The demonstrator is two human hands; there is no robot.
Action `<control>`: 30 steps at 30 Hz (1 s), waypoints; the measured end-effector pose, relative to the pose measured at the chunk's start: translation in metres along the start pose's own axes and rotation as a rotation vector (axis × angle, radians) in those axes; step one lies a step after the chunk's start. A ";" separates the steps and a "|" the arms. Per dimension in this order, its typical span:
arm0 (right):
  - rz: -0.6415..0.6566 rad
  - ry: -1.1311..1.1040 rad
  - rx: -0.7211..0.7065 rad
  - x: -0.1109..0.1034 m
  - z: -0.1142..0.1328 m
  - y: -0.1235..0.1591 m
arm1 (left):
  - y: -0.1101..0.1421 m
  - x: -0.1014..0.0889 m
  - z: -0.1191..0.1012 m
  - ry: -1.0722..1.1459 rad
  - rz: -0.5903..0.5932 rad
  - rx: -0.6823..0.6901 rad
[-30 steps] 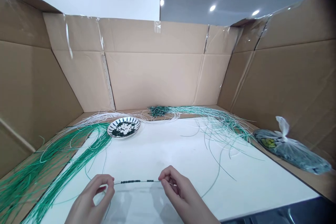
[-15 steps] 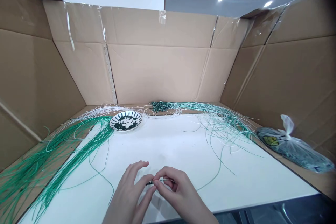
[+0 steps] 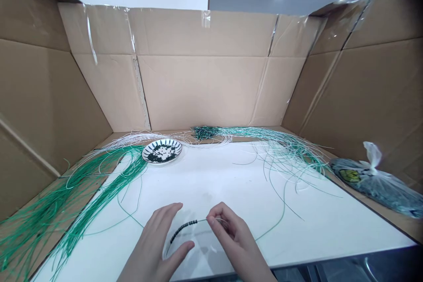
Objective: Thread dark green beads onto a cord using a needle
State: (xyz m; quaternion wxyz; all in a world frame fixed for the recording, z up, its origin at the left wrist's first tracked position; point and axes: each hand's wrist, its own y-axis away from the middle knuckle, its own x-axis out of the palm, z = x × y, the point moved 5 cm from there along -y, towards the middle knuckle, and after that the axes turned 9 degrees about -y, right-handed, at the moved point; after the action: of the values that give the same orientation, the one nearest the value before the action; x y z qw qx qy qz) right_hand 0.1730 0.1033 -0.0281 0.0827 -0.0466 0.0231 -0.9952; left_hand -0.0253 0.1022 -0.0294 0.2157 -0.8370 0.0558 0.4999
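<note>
Right hand: fingertips and thumb [image 3: 236, 233] pinch a thin string [image 3: 201, 220].
Left hand: thumb and fingers [image 3: 155, 242] spread apart; the string's lower end fades near the palm, so any grip there is unclear.
Beads: dark row [image 3: 180, 230] threaded on the string, curving between the hands.
Handling: likely calls for a steady pinch and light tension.
Plate: loose beads in it [image 3: 162, 142], farther back on the table [image 3: 211, 185].

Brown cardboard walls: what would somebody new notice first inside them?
Probably the long, bright green strands down the left side. Then, front and centre, the bare right hand pinching a thin strand of dark beads, near the open left hand. A white, dark-striped plate sits back left.
</note>
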 end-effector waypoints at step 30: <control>-0.046 0.107 -0.095 0.010 0.039 0.023 | 0.003 -0.056 -0.021 0.135 -0.219 0.090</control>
State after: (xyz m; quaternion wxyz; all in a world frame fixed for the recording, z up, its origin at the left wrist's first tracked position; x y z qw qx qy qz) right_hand 0.1708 0.0774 0.0108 0.0560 0.0024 0.0735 -0.9957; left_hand -0.0365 0.0837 0.0264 0.3019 -0.8593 0.0008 0.4129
